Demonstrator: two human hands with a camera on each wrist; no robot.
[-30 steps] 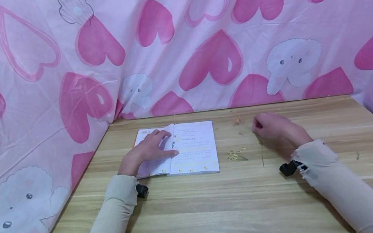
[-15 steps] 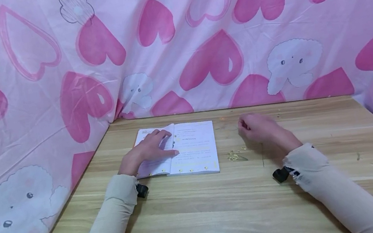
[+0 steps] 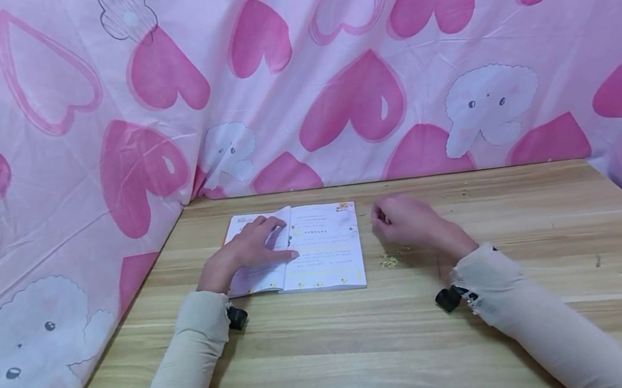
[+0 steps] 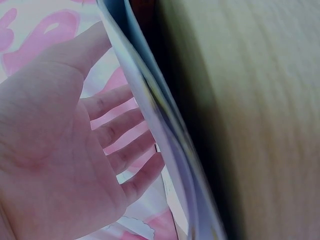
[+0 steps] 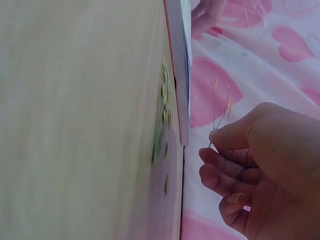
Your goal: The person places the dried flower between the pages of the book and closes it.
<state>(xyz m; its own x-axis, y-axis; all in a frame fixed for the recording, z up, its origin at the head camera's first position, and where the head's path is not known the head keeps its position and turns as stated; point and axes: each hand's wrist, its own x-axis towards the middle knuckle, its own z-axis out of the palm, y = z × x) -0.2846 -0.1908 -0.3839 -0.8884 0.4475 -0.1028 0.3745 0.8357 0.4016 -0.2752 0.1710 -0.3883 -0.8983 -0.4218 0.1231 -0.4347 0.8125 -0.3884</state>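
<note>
An open book point(image 3: 328, 257) with printed pages lies on the table, its left page lifting slightly along the fold. My left hand point(image 3: 243, 251) rests on that left page, fingers spread and fairly straight; the left wrist view shows its palm point(image 4: 55, 140) alongside the page edges point(image 4: 162, 115). My right hand point(image 3: 412, 221) is just right of the book, above the table. Between thumb and forefinger it pinches the thin stem of a small dried flower sprig point(image 5: 228, 107) with orange blossoms. In the head view the orange blossoms point(image 3: 342, 206) overlap the book's upper right corner.
A small cluster of yellow dried flowers point(image 3: 388, 261) lies on the table point(image 3: 328, 364) between the book and my right hand. Loose plant bits point(image 3: 598, 261) are scattered at the right. A pink heart-patterned cloth point(image 3: 345, 105) hangs behind and to the left.
My right hand has moved left toward the book, carrying the dried flower sprig, whose blossoms now overlap the page corner. My left hand has stayed in place.
</note>
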